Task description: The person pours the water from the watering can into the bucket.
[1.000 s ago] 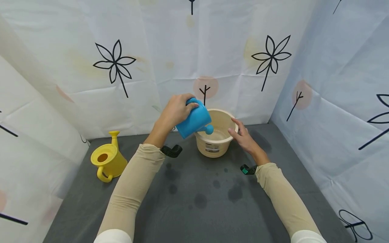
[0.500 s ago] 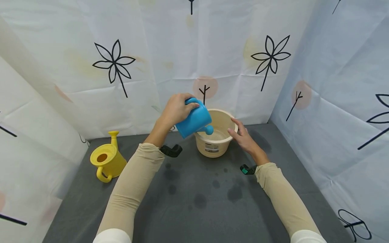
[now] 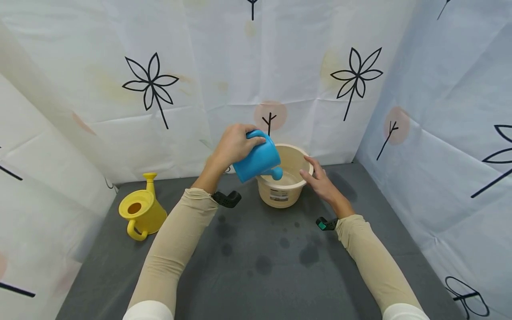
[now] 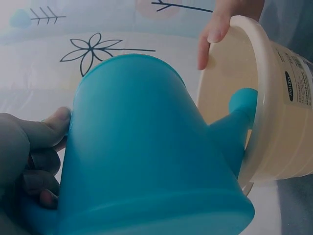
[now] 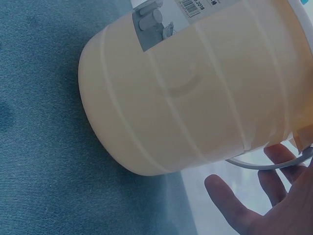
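My left hand (image 3: pixel 235 143) grips a blue watering can (image 3: pixel 258 156) by its handle. The can is tilted, its round spout tip (image 3: pixel 277 173) over the opening of a cream bucket (image 3: pixel 278 198). In the left wrist view the spout tip (image 4: pixel 242 104) reaches past the bucket's rim (image 4: pixel 264 54). No stream of water can be made out. At the bucket's right side, my right hand (image 3: pixel 320 180) holds the rim, thumb and a finger reaching over it. The right wrist view shows other fingers (image 5: pixel 271 188) outside, by the bail handle (image 5: pixel 266 167).
A yellow watering can (image 3: pixel 154 215) stands on the left of the dark grey table surface (image 3: pixel 276 284). Damp-looking dark spots (image 3: pixel 264 264) mark the cloth. Patterned white sheets (image 3: pixel 224 58) enclose the back and sides.
The blue watering can has shifted very slightly right and down with my left hand. My right hand and the bucket stay where they were.
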Motion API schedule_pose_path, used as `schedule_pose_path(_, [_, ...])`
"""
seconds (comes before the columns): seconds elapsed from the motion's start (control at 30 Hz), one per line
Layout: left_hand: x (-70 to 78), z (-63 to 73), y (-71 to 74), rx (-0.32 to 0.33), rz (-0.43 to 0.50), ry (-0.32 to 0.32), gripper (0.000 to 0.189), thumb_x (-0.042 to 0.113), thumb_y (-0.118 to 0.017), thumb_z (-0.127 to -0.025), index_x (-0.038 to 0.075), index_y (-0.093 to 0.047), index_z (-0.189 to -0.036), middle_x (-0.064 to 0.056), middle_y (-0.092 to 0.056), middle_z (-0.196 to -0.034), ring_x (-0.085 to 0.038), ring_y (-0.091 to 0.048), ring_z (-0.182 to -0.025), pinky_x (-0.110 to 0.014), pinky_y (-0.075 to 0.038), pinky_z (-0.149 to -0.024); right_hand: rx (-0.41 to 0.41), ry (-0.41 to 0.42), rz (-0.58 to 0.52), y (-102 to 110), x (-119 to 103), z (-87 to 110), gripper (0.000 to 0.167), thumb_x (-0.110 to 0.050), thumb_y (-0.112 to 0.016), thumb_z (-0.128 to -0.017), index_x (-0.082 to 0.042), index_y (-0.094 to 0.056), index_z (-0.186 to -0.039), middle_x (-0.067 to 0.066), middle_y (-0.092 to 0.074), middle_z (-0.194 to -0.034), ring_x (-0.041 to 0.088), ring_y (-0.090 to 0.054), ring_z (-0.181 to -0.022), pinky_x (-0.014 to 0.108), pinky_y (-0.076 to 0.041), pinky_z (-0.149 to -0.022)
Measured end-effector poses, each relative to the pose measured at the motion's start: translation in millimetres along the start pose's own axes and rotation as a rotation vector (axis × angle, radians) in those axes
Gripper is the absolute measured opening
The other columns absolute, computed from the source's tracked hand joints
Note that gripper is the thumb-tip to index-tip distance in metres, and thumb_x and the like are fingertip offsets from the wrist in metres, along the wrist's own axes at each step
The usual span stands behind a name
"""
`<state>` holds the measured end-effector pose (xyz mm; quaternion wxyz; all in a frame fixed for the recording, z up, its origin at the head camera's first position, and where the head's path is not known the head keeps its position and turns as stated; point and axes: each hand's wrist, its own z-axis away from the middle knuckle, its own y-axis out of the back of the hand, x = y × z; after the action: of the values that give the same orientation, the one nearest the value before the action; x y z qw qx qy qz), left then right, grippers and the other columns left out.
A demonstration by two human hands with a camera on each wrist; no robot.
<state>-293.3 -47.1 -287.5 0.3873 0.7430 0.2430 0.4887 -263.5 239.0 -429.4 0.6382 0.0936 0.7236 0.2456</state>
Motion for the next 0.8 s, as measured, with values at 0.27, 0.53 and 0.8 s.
schedule_pose_path(0.27, [6.1,-1.5,1.8,-0.019,0.007,0.004,0.04,0.038,-0.067,-0.1,0.015,-0.069,-0.133,-0.012,-0.072,-0.128,-0.03,-0.069,-0.112,-0.043,-0.059,-0.092,-0.016,-0.01,-0.041,1,2,-1.7,0.068,-0.025,-0.047,-0.109,-0.008,-0.011,-0.165,0.028,-0.004,-0.168,0.05,-0.013,-0.151,0.064,-0.045,-0.112])
schedule_pose_path(0.53, [8.6,-3.7,1.9,-0.04,0.015,-0.001,0.038,0.038,-0.067,-0.1,0.016,-0.071,-0.131,-0.011,-0.073,-0.126,-0.028,-0.07,-0.109,-0.04,-0.059,-0.088,-0.036,-0.016,-0.056,1,-11,5.8,0.068,-0.023,-0.046,-0.109,-0.006,-0.01,-0.164,0.029,0.001,-0.167,0.05,-0.016,-0.152,0.063,-0.043,-0.115])
schedule_pose_path(0.8, [12.1,-6.4,3.9,-0.034,0.009,-0.021,0.036,0.037,-0.067,-0.1,0.017,-0.071,-0.13,-0.01,-0.072,-0.127,-0.027,-0.069,-0.11,-0.04,-0.058,-0.089,-0.013,0.0,-0.064,-3,26,-11.3,0.07,-0.03,-0.047,-0.109,-0.016,-0.008,-0.166,0.024,0.004,-0.168,0.049,-0.018,-0.152,0.063,-0.043,-0.115])
